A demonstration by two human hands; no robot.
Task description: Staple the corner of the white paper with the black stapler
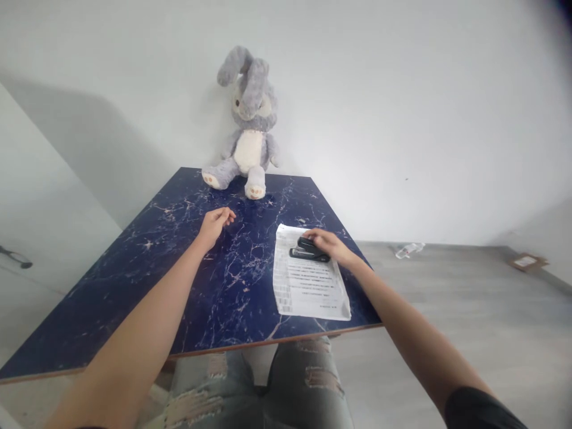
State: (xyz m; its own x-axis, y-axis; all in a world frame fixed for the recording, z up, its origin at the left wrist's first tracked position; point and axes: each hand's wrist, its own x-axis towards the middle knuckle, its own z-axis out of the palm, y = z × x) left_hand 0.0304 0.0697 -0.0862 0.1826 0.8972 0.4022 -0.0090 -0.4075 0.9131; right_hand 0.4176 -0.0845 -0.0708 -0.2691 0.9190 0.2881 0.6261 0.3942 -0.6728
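While the right hand rests on top of a black stapler, the stapler sits on the far end of a printed paper sheet. Fingers of that hand curl over the stapler's far end, wrapped on it from above; whether they press it down, cannot tell. Sheet lies flat on the dark blue marbled surface, on its right part, with the sheet's near right corner close to the surface's right edge. Text lines on the sheet are too small to read.

Left hand is out over the middle of the surface, well apart from the stapler and sheet. Its fingers are loosely curled inward, tips close together, holding nothing. Whether it touches the surface or hovers just above, cannot tell. Both forearms are bare and stretched forward; a dark sleeve edge shows on the right arm at the lower corner.

Grey plush rabbit sits upright at the far edge of the surface, back against the white wall, feet pointing toward the person. It is beyond the left hand, not touching it.

Ripped light jeans show below the near edge of the surface. On the grey floor to the right lie a clear plastic bottle near the wall and a piece of cardboard further right.
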